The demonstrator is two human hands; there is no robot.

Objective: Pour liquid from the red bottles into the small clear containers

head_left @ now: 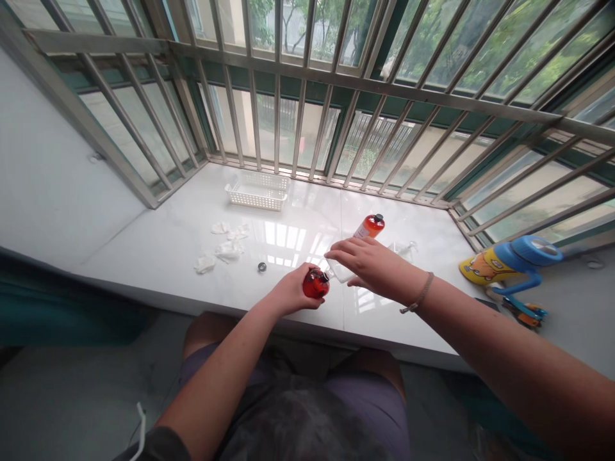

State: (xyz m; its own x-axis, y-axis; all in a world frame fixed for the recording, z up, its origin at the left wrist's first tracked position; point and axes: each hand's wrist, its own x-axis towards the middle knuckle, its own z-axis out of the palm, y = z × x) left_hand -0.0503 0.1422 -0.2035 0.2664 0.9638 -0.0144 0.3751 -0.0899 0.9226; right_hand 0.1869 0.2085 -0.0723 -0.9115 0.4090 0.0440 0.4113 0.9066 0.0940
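Now left hand (294,289) grips red bottle (316,283) at sill (158,256) front edge, 6 o'clock; right hand (372,264) fingers loosely curled at neck. Cap (262,267) already off, lying at 9 o'clock. Second bottle (369,226) at 1 o'clock untouched.

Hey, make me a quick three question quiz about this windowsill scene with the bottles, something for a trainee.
1. True or false: the left hand holds a small round red bottle.
2. Which lies nearest the window bars? A) the white basket B) the small dark cap C) the crumpled tissues
3. Fill in: the right hand wears a ____ at the wrist.

Key: 1 true. 2 A. 3 bracelet.
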